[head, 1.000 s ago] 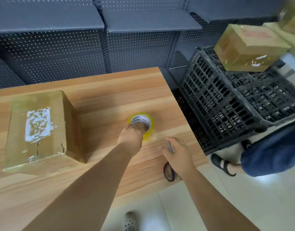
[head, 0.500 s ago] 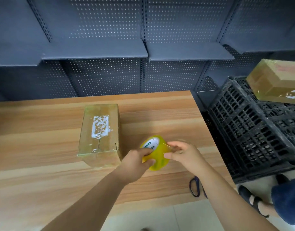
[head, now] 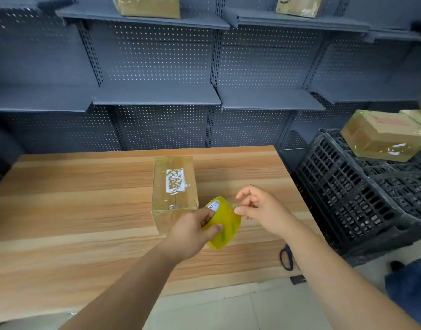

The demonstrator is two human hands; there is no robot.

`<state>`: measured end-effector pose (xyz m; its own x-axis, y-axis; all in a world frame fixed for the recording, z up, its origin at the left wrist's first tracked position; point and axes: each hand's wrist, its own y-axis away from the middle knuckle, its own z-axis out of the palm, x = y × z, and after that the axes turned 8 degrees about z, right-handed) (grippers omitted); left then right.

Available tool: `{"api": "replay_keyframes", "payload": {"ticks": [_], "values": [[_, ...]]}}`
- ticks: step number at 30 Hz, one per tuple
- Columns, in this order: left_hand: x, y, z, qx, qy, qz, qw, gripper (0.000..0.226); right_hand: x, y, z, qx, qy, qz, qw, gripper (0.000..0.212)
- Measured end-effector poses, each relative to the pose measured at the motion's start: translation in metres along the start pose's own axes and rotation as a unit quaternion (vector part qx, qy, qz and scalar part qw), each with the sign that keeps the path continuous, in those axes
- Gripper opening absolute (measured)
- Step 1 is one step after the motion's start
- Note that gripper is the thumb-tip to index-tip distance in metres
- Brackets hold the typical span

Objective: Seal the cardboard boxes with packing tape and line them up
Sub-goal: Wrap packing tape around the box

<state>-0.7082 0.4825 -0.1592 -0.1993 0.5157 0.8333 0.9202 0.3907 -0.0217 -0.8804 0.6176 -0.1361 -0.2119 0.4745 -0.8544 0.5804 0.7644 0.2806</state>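
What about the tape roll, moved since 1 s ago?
Yes: the tape roll is up off the table, held by the left hand, nearer the cardboard box.
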Motion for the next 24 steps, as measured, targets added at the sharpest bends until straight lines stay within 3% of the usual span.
{"api": "replay_keyframes", "payload": {"ticks": [7,10,13,19,24], "values": [[0.001,0.041,-0.023,0.017,-0.003,-0.013,1.000,0.030,-0.024,0.027,0.032,0.026,0.065,0.015,0.997,0.028],[0.000,0.055,-0.031,0.023,0.000,-0.015,1.000,0.030,-0.027,0.036,0.053,0.058,0.117,-0.048,0.990,0.029],[-0.002,0.067,-0.037,0.034,-0.009,-0.007,0.999,0.030,-0.034,0.040,0.071,0.062,0.126,-0.082,0.987,0.018],[-0.004,0.084,-0.052,0.043,-0.033,0.002,0.999,0.027,-0.046,0.042,0.088,0.048,0.064,-0.058,0.995,0.018],[-0.006,0.094,-0.054,0.064,-0.033,0.008,0.997,0.024,-0.047,0.049,0.100,0.067,0.120,-0.114,0.984,0.022]]}}
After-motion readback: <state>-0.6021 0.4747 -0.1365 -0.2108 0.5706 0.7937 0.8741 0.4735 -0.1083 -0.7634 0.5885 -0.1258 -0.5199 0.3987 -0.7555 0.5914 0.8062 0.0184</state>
